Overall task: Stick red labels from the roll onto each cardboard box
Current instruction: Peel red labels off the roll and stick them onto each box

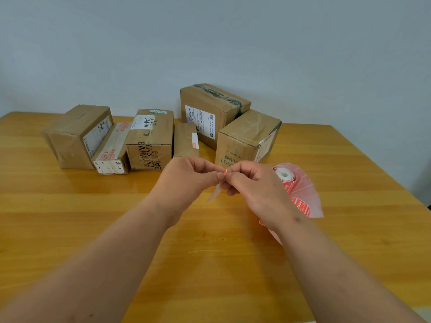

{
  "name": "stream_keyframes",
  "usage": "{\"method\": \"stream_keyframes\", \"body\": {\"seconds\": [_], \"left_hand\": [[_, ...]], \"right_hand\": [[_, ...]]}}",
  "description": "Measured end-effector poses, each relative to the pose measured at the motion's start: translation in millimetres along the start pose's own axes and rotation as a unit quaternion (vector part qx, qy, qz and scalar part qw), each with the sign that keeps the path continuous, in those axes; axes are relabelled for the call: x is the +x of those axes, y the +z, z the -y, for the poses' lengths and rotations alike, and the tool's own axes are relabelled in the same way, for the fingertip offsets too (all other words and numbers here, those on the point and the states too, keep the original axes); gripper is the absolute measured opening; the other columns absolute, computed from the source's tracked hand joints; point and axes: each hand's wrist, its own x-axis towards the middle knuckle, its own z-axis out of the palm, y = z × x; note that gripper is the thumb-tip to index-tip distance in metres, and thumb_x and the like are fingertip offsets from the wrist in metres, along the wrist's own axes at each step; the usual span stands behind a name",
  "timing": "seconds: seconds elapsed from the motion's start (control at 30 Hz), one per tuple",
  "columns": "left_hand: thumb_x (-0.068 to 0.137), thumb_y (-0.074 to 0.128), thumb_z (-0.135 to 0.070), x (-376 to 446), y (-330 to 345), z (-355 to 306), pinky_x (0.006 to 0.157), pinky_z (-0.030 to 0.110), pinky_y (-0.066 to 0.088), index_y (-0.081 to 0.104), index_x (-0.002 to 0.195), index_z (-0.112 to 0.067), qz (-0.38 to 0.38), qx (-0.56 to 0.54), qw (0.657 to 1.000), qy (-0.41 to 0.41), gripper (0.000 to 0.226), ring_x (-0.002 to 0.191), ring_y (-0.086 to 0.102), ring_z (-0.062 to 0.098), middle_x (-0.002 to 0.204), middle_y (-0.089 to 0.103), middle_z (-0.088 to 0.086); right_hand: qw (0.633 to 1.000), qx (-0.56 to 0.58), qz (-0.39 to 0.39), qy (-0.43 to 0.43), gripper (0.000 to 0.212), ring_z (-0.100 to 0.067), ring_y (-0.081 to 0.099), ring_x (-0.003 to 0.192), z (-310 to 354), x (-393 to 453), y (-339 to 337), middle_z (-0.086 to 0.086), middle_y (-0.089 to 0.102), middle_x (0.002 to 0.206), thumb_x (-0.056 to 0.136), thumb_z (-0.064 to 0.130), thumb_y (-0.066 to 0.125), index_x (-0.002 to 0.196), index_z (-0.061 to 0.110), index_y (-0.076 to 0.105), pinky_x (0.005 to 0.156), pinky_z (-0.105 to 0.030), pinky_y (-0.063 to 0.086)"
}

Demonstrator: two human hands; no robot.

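Observation:
Several cardboard boxes stand in a row at the back of the wooden table (70, 217): a large one at far left (77, 136), a flat one with red print (112, 150), a "BAHA" box (151, 141), a small one (185, 141), a tall one (210, 108) and a box at the right (247, 138). The roll of red labels (296, 185) lies behind my right hand, its strip trailing toward me. My left hand (186, 180) and right hand (254, 190) meet above the table's middle, both pinching a small red label (225, 172). A pale backing strip (215, 193) hangs below the fingers.
A plain grey wall rises behind the table. The table's right edge runs diagonally at far right, with a dark object (428, 201) just beyond it. Bare wood stretches in front of the boxes and to the left of my arms.

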Motion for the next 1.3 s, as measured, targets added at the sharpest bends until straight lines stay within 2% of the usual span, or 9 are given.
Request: {"method": "stream_keyframes", "body": {"seconds": [0.1,0.5,0.7,0.8,0.9,1.0,1.07,1.2,1.3], "left_hand": [[0.084,0.073,-0.018,0.5,0.3,0.8,0.077,0.021,0.047,0.078,0.085,-0.017,-0.002,-0.001,1.000,-0.001,0.006,0.086,0.070,0.009,0.080,0.076,-0.001],[0.091,0.065,-0.016,1.5,-0.8,3.8,0.074,0.019,0.045,0.076,0.088,-0.017,-0.004,0.001,1.000,0.001,0.012,0.075,0.066,-0.001,0.079,0.076,-0.002],[0.093,0.062,-0.014,1.7,-0.2,3.1,0.071,0.014,0.047,0.076,0.089,-0.017,-0.006,0.026,1.000,0.010,0.014,0.075,0.067,-0.001,0.079,0.076,-0.003],[0.092,0.064,-0.016,2.3,0.1,1.6,0.063,0.005,0.046,0.076,0.085,-0.017,-0.005,0.037,0.999,0.017,0.014,0.073,0.067,-0.002,0.077,0.076,-0.004],[0.090,0.066,-0.018,2.7,-0.5,-0.5,0.060,0.002,0.044,0.075,0.082,-0.015,-0.005,0.047,0.999,0.020,0.013,0.072,0.067,-0.002,0.075,0.075,-0.003],[0.090,0.065,-0.019,3.1,0.1,-2.1,0.058,0.001,0.043,0.075,0.081,-0.014,-0.010,0.071,0.997,0.023,0.014,0.072,0.067,-0.003,0.075,0.075,-0.003],[0.090,0.065,-0.019,3.4,0.9,-3.2,0.058,0.002,0.043,0.076,0.080,-0.014,-0.014,0.085,0.996,0.026,0.015,0.072,0.066,-0.003,0.074,0.075,-0.004],[0.091,0.064,-0.019,3.4,3.2,-3.6,0.056,0.004,0.042,0.074,0.078,-0.015,-0.020,0.089,0.996,0.023,0.017,0.061,0.061,-0.006,0.068,0.072,-0.007],[0.093,0.060,-0.018,5.0,4.5,-0.1,0.066,0.018,0.045,0.071,0.078,-0.015,-0.034,0.079,0.996,0.002,0.019,0.059,0.058,-0.005,0.064,0.068,-0.010]], "right_hand": [[1.000,0.004,0.002,0.000,0.022,-0.001,0.064,0.063,0.8,-0.1,0.3,0.006,0.072,0.071,0.091,0.014,0.057,0.075,0.019,0.071,0.060,-0.010,0.048],[1.000,0.003,0.015,-0.009,0.017,-0.003,0.065,0.068,-2.1,-0.1,0.9,0.006,0.073,0.075,0.093,0.021,0.059,0.082,0.019,0.072,0.066,-0.015,0.052],[1.000,-0.011,0.008,-0.015,0.018,-0.004,0.065,0.066,-4.5,1.1,1.5,0.005,0.072,0.074,0.093,0.021,0.059,0.081,0.016,0.071,0.066,-0.017,0.052],[1.000,-0.020,0.001,-0.016,0.019,-0.004,0.065,0.066,-5.4,1.7,2.0,0.006,0.072,0.074,0.093,0.023,0.058,0.081,0.018,0.071,0.066,-0.018,0.051],[0.999,-0.035,0.002,-0.017,0.019,-0.004,0.064,0.066,-4.1,2.0,1.9,0.006,0.072,0.074,0.094,0.024,0.058,0.081,0.018,0.071,0.064,-0.016,0.051],[0.999,-0.041,-0.007,-0.017,0.019,-0.016,0.066,0.069,-3.5,2.4,1.6,-0.001,0.072,0.074,0.092,0.023,0.060,0.079,0.016,0.071,0.066,-0.027,0.053],[0.999,-0.046,-0.013,-0.019,0.019,-0.022,0.066,0.073,-3.1,2.2,1.7,-0.004,0.071,0.074,0.091,0.022,0.061,0.076,0.016,0.071,0.068,-0.032,0.053],[0.998,-0.053,-0.020,-0.022,0.017,-0.026,0.064,0.075,-3.4,2.1,1.6,-0.008,0.070,0.074,0.088,0.017,0.060,0.076,0.011,0.071,0.067,-0.034,0.051],[0.998,-0.058,-0.021,-0.021,0.014,-0.033,0.062,0.075,-5.4,1.8,1.2,-0.015,0.068,0.076,0.084,0.012,0.060,0.075,0.006,0.068,0.069,-0.042,0.051]]}}
